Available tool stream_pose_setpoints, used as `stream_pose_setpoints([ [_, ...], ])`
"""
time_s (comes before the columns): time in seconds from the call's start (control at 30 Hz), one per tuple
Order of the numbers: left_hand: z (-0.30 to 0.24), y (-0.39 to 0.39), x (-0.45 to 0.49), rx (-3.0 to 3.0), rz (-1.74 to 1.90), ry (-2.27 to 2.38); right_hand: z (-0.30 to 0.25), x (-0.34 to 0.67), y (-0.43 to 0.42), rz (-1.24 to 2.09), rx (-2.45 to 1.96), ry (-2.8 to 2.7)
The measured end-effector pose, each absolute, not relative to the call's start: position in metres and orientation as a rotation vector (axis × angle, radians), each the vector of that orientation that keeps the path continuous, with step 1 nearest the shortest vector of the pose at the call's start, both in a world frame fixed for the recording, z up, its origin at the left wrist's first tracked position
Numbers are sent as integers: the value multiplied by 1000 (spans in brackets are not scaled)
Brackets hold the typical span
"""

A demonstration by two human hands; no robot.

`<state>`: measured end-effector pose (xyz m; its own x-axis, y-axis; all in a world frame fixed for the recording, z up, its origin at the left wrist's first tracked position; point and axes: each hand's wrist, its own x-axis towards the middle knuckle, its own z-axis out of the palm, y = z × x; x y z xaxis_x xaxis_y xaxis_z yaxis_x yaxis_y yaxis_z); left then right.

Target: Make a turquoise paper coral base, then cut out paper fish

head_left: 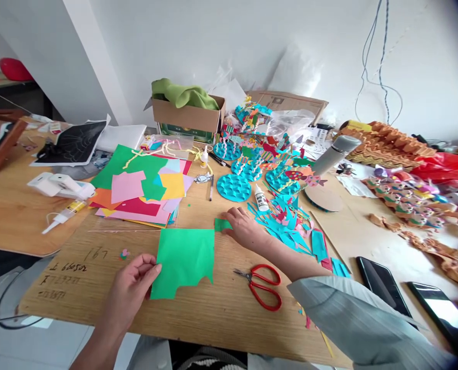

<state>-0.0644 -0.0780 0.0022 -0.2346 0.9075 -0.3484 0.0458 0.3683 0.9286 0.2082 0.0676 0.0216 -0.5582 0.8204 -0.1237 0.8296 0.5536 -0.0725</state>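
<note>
1. Wooden tabletop (pixel 221 321): cluttered craft bench, work area at near edge, person's arms reaching in from below.
2. Stack of coloured paper (pixel 140 187): sits beyond the work area, left of centre. Teal cut strips (pixel 286 231) lie to the right.
3. Green paper sheet (pixel 183 262): lies flat on the tabletop, near centre-left. Roughly square, so no clear long axis; straight edge points away from person, notched edge toward them.
4. L hand (pixel 131 290): fingers curled, pinching sheet's left edge, w/ good flat control & notches left unobstructed.
5. R hand (pixel 246 228): open, palm down, holding nothing firmly, fingertips at small green scrap (pixel 222 224).
6. Red-handled scissors (pixel 263 288): closed, lying just right of sheet, not held, blades pointing left.
</note>
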Motion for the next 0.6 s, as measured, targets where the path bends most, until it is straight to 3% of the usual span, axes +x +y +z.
stream_pose_setpoints([
  [0.23, -3, -88, -45, 937, 894, 1499, 38, 220, 80, 39, 1577, 2707],
  [0.43, -5, -83, -32, 1005, 844, 1501, 50, 265, -7, -328, 1491, 2580],
  [0.6, -4, -74, -14, 1027, 819, 1424, 17, 292, -63, -262, 1571, 2547],
])
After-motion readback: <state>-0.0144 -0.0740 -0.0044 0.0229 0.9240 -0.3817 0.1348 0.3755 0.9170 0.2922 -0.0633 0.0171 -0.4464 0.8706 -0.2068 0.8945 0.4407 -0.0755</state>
